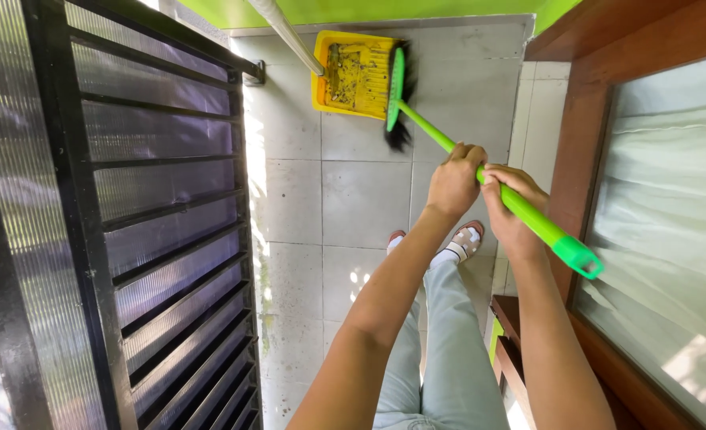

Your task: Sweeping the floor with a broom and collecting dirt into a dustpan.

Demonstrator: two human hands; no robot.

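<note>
Up close, the left hand (453, 180) and right hand (510, 209) are both clenched around the green broom (480, 171) handle, left ahead of right. Its black bristles rest at the mouth of a yellow dustpan (355, 73) holding dirt, on the pale tiled floor (361, 203) beside a black gate (130, 215).

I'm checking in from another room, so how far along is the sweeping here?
Done: dirt and debris already lie in the yellow dustpan, and the floor tiles near it look mostly swept. In hand: left hand and right hand both grip the green broom, bristles at the pan's edge. Left: the pan is still full, and grime shows along the gate.
</note>
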